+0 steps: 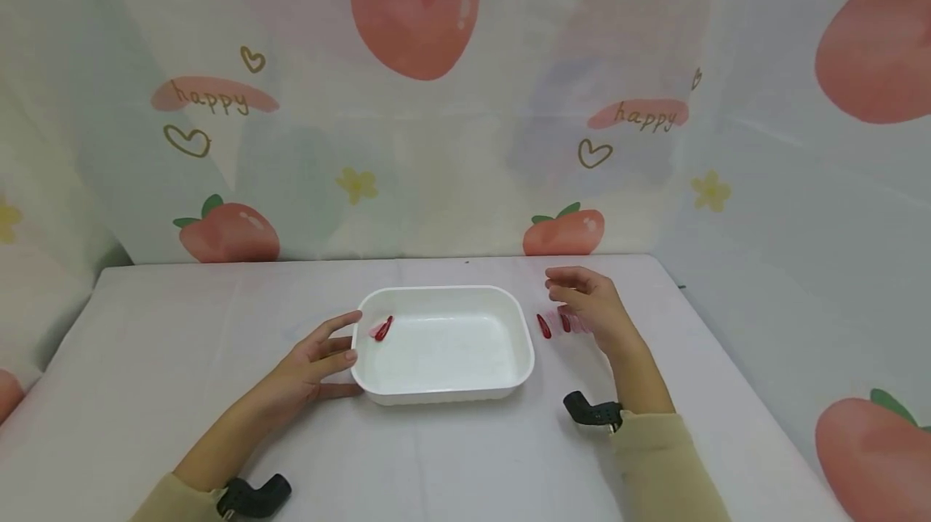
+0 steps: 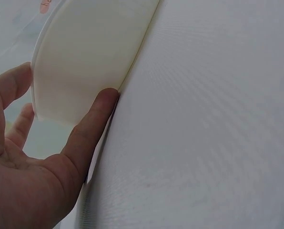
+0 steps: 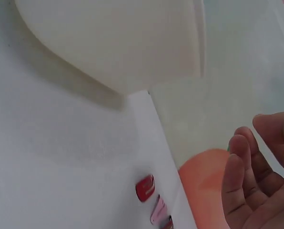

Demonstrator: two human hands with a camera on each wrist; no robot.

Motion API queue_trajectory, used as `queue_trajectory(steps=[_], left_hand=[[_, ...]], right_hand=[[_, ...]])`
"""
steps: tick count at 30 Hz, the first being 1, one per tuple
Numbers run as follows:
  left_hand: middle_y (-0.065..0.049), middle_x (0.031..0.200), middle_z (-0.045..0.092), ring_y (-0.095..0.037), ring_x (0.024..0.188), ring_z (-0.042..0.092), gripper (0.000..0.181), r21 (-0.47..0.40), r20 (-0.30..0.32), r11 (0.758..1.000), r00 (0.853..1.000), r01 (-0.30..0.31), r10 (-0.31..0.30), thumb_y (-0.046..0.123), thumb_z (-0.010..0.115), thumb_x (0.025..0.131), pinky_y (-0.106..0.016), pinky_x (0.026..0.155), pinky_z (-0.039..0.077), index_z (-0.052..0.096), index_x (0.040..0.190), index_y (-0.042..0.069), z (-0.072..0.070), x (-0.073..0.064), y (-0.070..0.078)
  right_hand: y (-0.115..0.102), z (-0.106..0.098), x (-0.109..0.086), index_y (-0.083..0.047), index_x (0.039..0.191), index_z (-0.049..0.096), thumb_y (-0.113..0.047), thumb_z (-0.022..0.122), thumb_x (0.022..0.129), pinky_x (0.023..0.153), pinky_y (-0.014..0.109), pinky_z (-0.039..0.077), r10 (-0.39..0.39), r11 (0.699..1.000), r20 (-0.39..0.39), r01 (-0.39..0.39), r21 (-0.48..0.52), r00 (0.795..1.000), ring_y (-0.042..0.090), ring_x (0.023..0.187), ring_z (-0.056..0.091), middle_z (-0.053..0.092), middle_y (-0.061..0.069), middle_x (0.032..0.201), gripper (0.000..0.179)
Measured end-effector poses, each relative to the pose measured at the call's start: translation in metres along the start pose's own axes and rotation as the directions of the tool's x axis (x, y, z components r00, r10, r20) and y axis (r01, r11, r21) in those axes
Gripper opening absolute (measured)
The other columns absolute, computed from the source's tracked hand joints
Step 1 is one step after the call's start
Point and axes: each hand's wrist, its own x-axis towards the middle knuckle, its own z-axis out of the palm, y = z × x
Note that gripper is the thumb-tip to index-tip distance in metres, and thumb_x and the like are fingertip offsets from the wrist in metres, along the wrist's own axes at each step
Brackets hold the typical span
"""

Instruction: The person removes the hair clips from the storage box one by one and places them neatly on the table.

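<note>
A white plastic tray (image 1: 444, 395) stands on the table, with a red hair clip (image 1: 384, 329) and a pink clip (image 1: 377, 330) inside near its left end. My left hand (image 1: 316, 360) rests its fingers and thumb against the tray's left side; in the left wrist view the thumb (image 2: 92, 129) lies along the outer wall. My right hand (image 1: 592, 308) is raised right of the tray, fingers loosely bent and holding nothing. Below it several red and pink clips lie on the table, among them a red clip (image 3: 145, 188) and a pink clip (image 3: 158, 210).
A white cloth covers the table (image 1: 349, 465). Behind it hangs a curtain (image 1: 451, 142) printed with fruit, hearts and the word happy. Black wrist cameras (image 1: 254, 498) are strapped to both forearms, below beige sleeves.
</note>
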Motion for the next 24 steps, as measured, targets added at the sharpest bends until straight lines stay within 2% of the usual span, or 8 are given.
queue_trajectory(steps=[4,10,17,24], left_hand=[[-0.023,0.155,0.029,-0.038,0.131,0.050,0.063,-0.007,-0.007,1.000,1.000,0.008,-0.008,0.016,0.058,0.102,-0.051,0.093,0.056,0.027,0.157,0.024,-0.002,0.000,0.000],[-0.024,0.155,0.029,-0.038,0.129,0.051,0.063,-0.011,0.002,1.000,1.000,0.005,-0.005,0.017,0.059,0.101,-0.051,0.094,0.055,0.028,0.156,0.024,-0.002,-0.001,0.001],[-0.024,0.155,0.030,-0.037,0.127,0.053,0.063,-0.010,0.008,1.000,1.000,-0.001,0.001,0.016,0.059,0.101,-0.051,0.094,0.055,0.028,0.156,0.024,-0.001,-0.002,0.003],[-0.024,0.155,0.030,-0.037,0.128,0.053,0.064,-0.014,0.000,1.000,1.000,0.004,-0.004,0.016,0.059,0.101,-0.051,0.093,0.056,0.028,0.156,0.023,0.000,-0.001,0.001]], right_hand=[[-0.012,0.018,-0.003,-0.006,0.132,0.061,-0.019,0.063,0.098,0.084,0.025,0.058,-0.039,0.999,0.021,0.039,-0.001,0.999,0.022,0.105,0.061,0.063,0.016,0.128,0.037],[-0.027,0.041,-0.009,-0.005,0.127,0.064,-0.013,0.065,0.096,0.083,0.030,0.058,-0.127,0.992,0.085,0.126,0.019,0.988,0.022,0.103,0.064,0.065,0.016,0.122,0.032],[-0.045,0.069,-0.011,-0.005,0.124,0.066,-0.010,0.066,0.095,0.079,0.030,0.058,-0.188,0.981,0.155,0.179,0.070,0.970,0.040,0.107,0.063,0.066,0.015,0.118,0.030],[-0.068,0.100,-0.010,-0.007,0.123,0.066,-0.011,0.067,0.095,0.082,0.032,0.057,-0.228,0.971,0.213,0.206,0.122,0.950,0.030,0.105,0.065,0.066,0.012,0.119,0.029]])
